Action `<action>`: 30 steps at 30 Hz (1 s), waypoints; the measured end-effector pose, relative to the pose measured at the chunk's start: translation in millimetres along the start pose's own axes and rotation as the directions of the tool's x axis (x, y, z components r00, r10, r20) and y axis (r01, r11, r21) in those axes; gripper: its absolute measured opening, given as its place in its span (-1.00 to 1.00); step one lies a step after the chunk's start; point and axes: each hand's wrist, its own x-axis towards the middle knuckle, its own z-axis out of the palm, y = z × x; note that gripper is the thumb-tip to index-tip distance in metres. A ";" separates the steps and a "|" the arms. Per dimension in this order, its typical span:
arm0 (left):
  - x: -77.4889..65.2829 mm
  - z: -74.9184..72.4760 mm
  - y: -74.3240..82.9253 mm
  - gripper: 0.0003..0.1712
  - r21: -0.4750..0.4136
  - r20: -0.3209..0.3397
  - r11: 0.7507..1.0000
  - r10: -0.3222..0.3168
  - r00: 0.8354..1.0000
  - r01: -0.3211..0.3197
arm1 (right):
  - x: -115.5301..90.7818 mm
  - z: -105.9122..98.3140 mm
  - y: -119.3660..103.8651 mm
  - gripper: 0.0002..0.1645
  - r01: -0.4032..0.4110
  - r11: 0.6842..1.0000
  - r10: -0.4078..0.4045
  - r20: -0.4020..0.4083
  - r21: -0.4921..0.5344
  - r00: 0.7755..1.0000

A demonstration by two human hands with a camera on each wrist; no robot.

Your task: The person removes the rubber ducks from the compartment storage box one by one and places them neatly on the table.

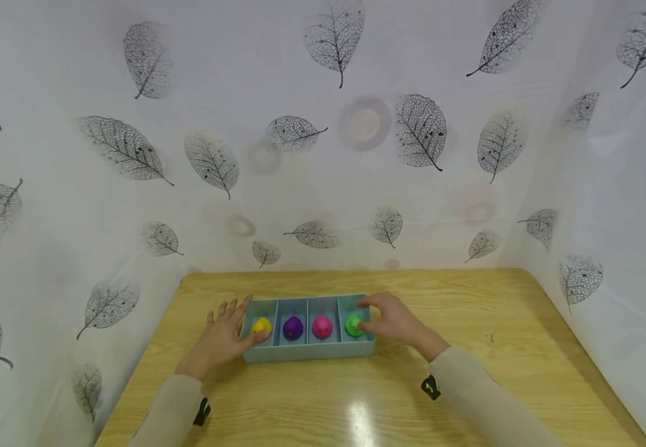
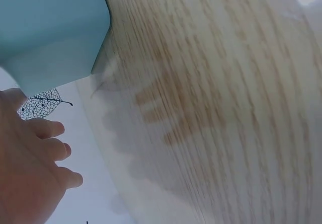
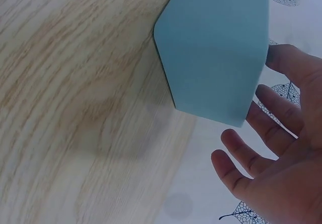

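A light blue-grey tray (image 1: pixel 309 352) with several compartments in a row lies on the table. From left to right it holds a yellow (image 1: pixel 261 326), a purple (image 1: pixel 292 328), a pink (image 1: pixel 322 326) and a green toy (image 1: pixel 353 325), all small, rounded and chick-like. My left hand (image 1: pixel 223 338) is at the tray's left end, fingers spread, its thumb reaching over the wall beside the yellow toy. At the right end, my right hand (image 1: pixel 394 320) has its index finger by the back corner and its thumb over the green toy. In the right wrist view, the fingers (image 3: pixel 236 169) extend loosely past the tray's outer wall.
The wooden table (image 1: pixel 323 397) has a glossy top and reflects a light near its front. White cloth (image 1: pixel 323 186) printed with dark leaves hangs behind the table and along both sides. A black strap piece (image 1: pixel 430 387) hangs at the right sleeve.
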 end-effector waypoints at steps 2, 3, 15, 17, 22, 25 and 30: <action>-1.8 -0.6 0.1 0.14 -0.002 0.001 1.000 0.006 1.000 -0.006 | 0.7 2.7 0.0 -0.41 -0.008 1.000 0.009 0.009 -0.020 1.000; -2.8 -0.6 0.1 0.14 -0.005 0.003 1.000 0.003 1.000 -0.003 | 1.1 4.0 0.0 -0.41 -0.007 0.999 0.008 0.013 -0.032 1.000; -6.4 7.6 -10.4 0.11 -0.105 0.036 0.994 -0.030 0.999 0.034 | 7.5 10.6 -7.3 -0.40 -0.027 0.984 0.038 0.062 -0.174 0.997; -6.2 7.9 -10.6 0.11 -0.119 0.037 0.992 -0.029 0.999 0.033 | 9.0 11.0 -7.9 -0.40 -0.045 0.984 0.057 0.065 -0.171 0.996; -5.9 9.0 -11.4 0.11 -0.134 0.048 0.990 -0.030 0.998 0.036 | 11.6 12.2 -8.5 -0.39 -0.058 0.978 0.074 0.075 -0.200 0.994; -5.5 9.7 -11.6 0.10 -0.144 0.057 0.989 -0.032 0.998 0.040 | 12.0 13.5 -8.2 -0.38 -0.070 0.974 0.090 0.086 -0.217 0.992; -6.1 10.1 -10.9 0.10 -0.153 0.065 0.987 -0.033 0.997 0.043 | 12.2 15.9 -8.8 -0.39 -0.089 0.966 0.115 0.097 -0.244 0.989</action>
